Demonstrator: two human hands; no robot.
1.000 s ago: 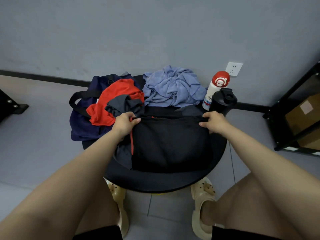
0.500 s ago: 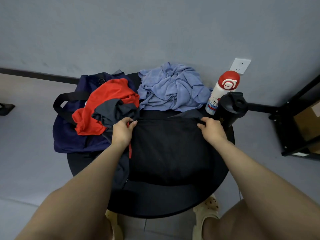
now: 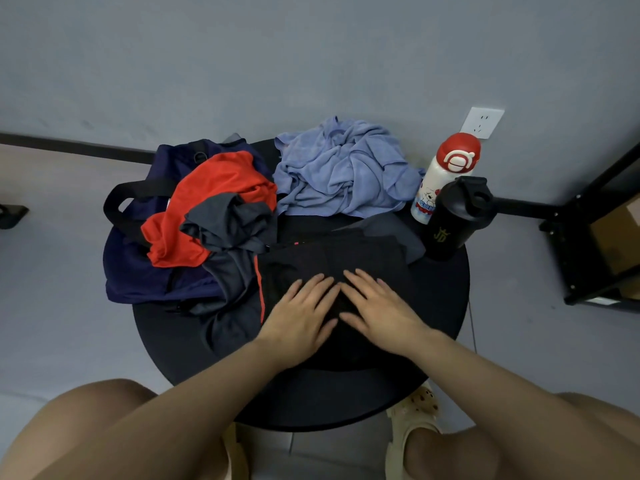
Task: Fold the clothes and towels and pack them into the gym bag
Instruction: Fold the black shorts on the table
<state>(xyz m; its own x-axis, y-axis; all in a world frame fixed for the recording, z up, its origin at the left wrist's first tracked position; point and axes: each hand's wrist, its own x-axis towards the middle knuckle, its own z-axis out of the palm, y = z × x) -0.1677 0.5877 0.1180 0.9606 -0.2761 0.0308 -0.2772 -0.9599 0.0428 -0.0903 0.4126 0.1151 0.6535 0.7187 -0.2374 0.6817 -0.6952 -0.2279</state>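
Observation:
A folded black garment with a red side stripe lies in the middle of the round black table. My left hand and my right hand lie flat on it side by side, fingers straight and pointing away from me. A navy gym bag with black handles sits at the table's left edge. A crumpled red and grey shirt is draped over the bag. A crumpled light blue towel lies at the back of the table.
A white bottle with a red cap and a black shaker bottle stand at the table's right rear. A black metal rack holding a cardboard box is on the floor to the right. A wall socket is behind the bottles.
Both hands let go of the black garment's far corners and came together flat on its middle. The garment looks folded smaller than before. The camera has tilted.

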